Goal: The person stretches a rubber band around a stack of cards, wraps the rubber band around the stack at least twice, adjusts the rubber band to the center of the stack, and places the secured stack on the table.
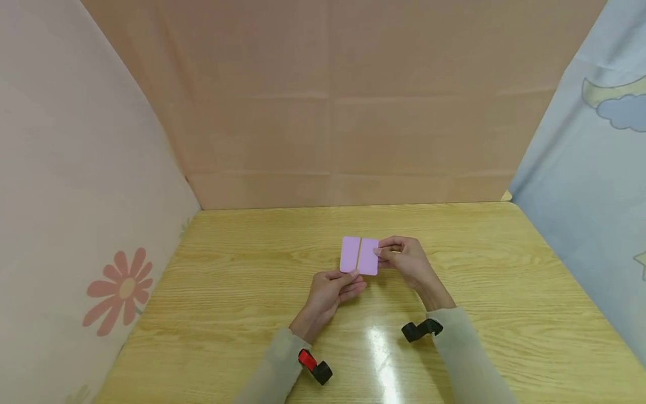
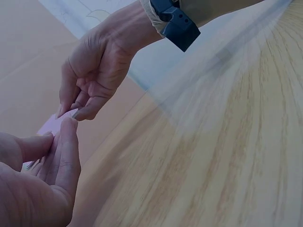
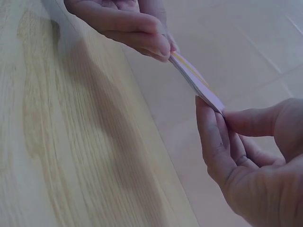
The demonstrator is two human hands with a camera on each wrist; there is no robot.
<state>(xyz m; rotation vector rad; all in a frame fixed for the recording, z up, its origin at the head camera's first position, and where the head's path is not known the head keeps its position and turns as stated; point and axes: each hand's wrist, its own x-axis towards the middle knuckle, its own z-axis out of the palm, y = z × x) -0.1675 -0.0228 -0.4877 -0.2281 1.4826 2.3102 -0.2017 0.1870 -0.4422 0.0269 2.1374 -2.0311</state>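
A thin stack of lilac cards [image 1: 349, 255] with rounded corners is held up over the table in the head view. A yellowish-brown elastic band [image 1: 359, 253] runs across its face from top to bottom. My left hand [image 1: 328, 294] pinches the near edge, thumb on the face near the band. At the right edge, my right hand [image 1: 407, 261] pinches the stack between thumb and fingers. The right wrist view shows the lilac stack [image 3: 195, 78] edge-on, several layers thick, between both hands. In the left wrist view, my fingers hide most of it.
The wooden table [image 1: 242, 314] lies below both hands. A plain tan cloth [image 1: 328, 112] hangs behind it, a flower-printed cloth [image 1: 60, 168] on the left and a pale blue cloth [image 1: 605, 185] on the right. Dark camera mounts [image 1: 423, 330] sit on both wrists.
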